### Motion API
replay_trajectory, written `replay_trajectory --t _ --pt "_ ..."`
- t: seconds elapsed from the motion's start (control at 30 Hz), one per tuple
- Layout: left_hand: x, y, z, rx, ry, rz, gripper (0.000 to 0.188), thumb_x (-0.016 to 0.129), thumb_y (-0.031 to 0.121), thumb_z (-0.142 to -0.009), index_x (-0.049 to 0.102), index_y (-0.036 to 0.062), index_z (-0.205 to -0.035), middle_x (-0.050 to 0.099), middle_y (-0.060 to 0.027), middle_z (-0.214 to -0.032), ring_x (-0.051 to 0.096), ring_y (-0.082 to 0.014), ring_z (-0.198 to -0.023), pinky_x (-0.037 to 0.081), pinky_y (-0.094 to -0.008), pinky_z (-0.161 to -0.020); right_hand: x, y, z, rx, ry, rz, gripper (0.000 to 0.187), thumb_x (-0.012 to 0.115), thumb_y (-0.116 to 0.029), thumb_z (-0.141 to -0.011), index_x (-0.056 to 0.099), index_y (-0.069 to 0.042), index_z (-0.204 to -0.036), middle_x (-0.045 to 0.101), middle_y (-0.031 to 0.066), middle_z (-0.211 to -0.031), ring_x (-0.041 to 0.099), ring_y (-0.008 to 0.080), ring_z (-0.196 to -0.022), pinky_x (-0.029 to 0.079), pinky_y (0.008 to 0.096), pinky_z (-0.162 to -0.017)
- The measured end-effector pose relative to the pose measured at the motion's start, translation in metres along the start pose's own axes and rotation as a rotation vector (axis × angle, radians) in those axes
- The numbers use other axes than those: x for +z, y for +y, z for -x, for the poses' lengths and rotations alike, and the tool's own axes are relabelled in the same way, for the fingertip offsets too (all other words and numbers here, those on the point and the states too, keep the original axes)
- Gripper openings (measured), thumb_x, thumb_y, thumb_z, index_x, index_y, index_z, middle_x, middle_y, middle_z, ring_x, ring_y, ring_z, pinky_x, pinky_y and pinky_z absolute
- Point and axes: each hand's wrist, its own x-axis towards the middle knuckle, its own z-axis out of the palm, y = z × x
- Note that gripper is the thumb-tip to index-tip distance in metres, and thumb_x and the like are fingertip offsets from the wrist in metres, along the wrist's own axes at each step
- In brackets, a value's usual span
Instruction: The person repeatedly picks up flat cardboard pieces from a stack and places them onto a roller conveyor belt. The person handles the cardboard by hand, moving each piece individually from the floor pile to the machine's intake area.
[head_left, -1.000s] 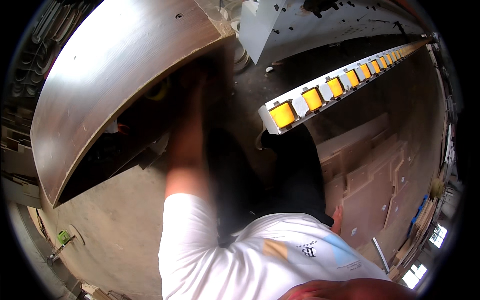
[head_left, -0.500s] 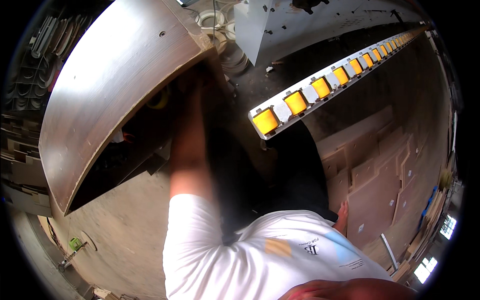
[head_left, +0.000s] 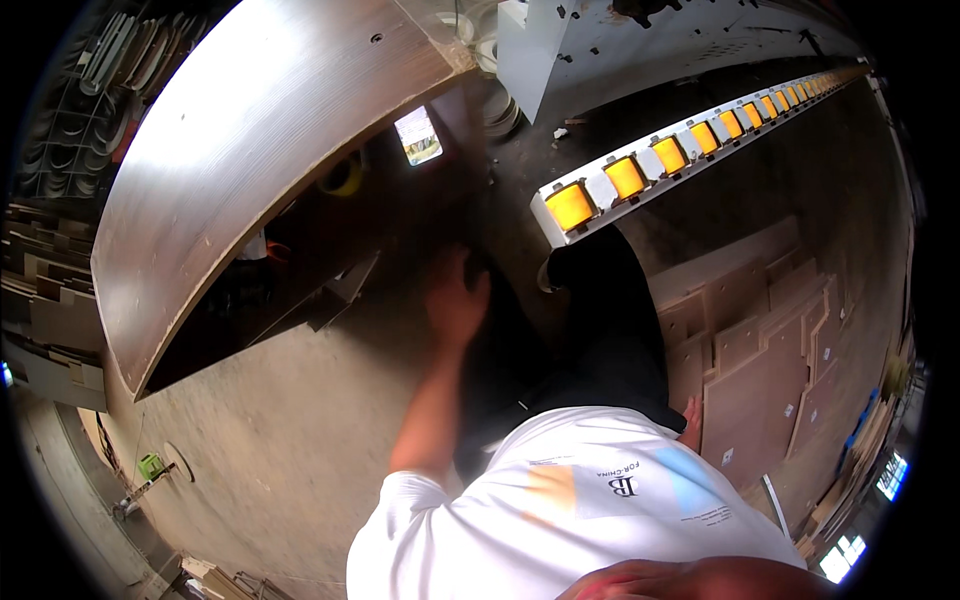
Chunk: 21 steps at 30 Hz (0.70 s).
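My left hand [head_left: 458, 298] is beside my left knee, below the mouth of a curved wood-grain cabinet [head_left: 250, 130]. Its thumb stands apart from the fingers and I see nothing in it; the fingertips are in shadow. Inside the cabinet a phone [head_left: 418, 135] with a lit screen leans at the far end. Near the phone lies a yellow roll [head_left: 342, 175], perhaps tape, in the dark. My right hand [head_left: 691, 420] shows only partly past my right hip, with fingers stretched out and nothing visible in them.
A roller conveyor [head_left: 625, 178] with yellow rollers runs from beside my knees to the far right. Several brown boards [head_left: 755, 390] lie at my right. Dark shelving [head_left: 75, 130] and stacked panels [head_left: 50, 320] line the left. A green tool [head_left: 152, 465] sits on the floor.
My left hand has drawn back out of the cabinet to beside my knee, uncovering the lit phone. The view has shifted slightly. My right hand stays by my hip.
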Motion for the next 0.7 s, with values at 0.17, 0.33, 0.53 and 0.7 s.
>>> replay_trajectory --t 0.17,0.33,0.53,0.7 --pt "-0.01 0.001 0.005 0.083 0.012 -0.085 0.046 0.078 0.024 -0.086 0.065 0.0061 -0.127 0.066 -0.015 -0.136 0.058 -0.0369 -0.132 0.047 -0.0476 -0.111 0.001 0.001 -0.001 0.003 -0.086 0.312 0.063 0.048 -0.014 -0.102 0.027 -0.006 -0.161 0.028 0.0195 -0.168 0.03 0.0412 -0.153 0.033 0.0472 -0.122" --pt "-0.011 -0.003 -0.005 0.128 -0.004 -0.088 0.045 0.078 0.025 -0.084 0.066 0.0077 -0.124 0.067 -0.0131 -0.133 0.059 -0.0362 -0.13 0.047 -0.047 -0.11 0.061 0.044 -0.007 -0.196 0.202 0.249 0.064 0.047 -0.019 -0.103 0.025 0.001 -0.159 0.022 0.0279 -0.167 0.023 0.0454 -0.155 0.023 0.0508 -0.129" --pt "-0.003 -0.008 -0.005 0.147 0.029 -0.053 0.044 0.078 0.025 -0.084 0.067 0.0085 -0.123 0.069 -0.0115 -0.131 0.059 -0.0359 -0.13 0.047 -0.0471 -0.11 0.072 0.059 -0.01 -0.214 0.199 0.117 0.056 0.047 -0.018 -0.103 0.032 0.001 -0.153 0.031 0.0302 -0.163 0.028 0.0465 -0.153 0.025 0.0498 -0.129" --pt "-0.001 -0.011 -0.004 0.125 0.026 -0.027 0.042 0.078 0.024 -0.084 0.068 0.0092 -0.122 0.068 -0.011 -0.133 0.059 -0.0353 -0.13 0.047 -0.0471 -0.11 0.009 0.014 0.002 -0.109 0.128 -0.011 0.053 0.062 -0.006 -0.092 0.045 -0.005 -0.143 0.052 0.0286 -0.15 0.05 0.0442 -0.14 0.041 0.0504 -0.118"
